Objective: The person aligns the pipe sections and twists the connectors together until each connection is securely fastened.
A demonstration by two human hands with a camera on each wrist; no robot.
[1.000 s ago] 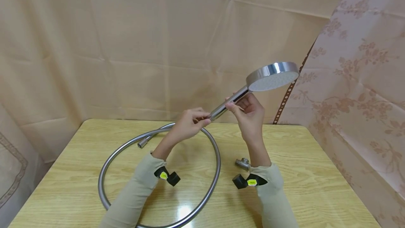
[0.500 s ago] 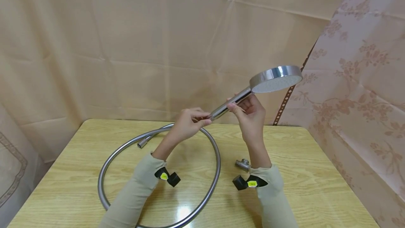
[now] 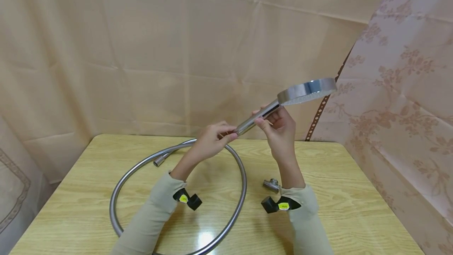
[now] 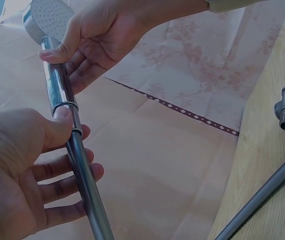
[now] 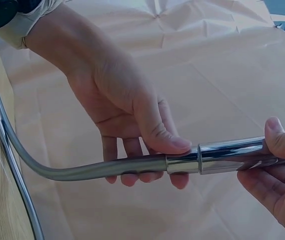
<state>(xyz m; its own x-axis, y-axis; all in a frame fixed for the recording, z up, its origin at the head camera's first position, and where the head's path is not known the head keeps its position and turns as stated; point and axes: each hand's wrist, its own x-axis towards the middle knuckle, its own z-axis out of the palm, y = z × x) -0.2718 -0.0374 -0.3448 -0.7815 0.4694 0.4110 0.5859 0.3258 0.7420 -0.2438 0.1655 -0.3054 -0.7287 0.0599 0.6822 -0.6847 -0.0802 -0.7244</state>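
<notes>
A chrome shower head (image 3: 307,91) with a round spray face is held up over the far side of the table, tilted with its head to the upper right. My right hand (image 3: 282,137) grips its handle (image 5: 230,155), thumb on the near side. At the handle's lower end, my left hand (image 3: 212,141) pinches the metal end fitting (image 5: 182,163) of a grey shower hose (image 4: 85,175). In the right wrist view the fitting meets the handle's end in line, with a thin seam between them. The left fingers (image 5: 127,177) pass behind the hose.
The hose lies in a big loop (image 3: 244,184) on the wooden table (image 3: 354,207), its other end fitting (image 3: 159,161) at the back left. A small metal valve (image 3: 271,185) lies beside my right wrist. Behind the table hangs a beige cloth (image 3: 141,70); a floral cloth (image 3: 407,109) hangs right.
The shower head dips slightly and turns, so less of its spray face shows in the head view. Both hands keep their grips and stay nearly in place.
</notes>
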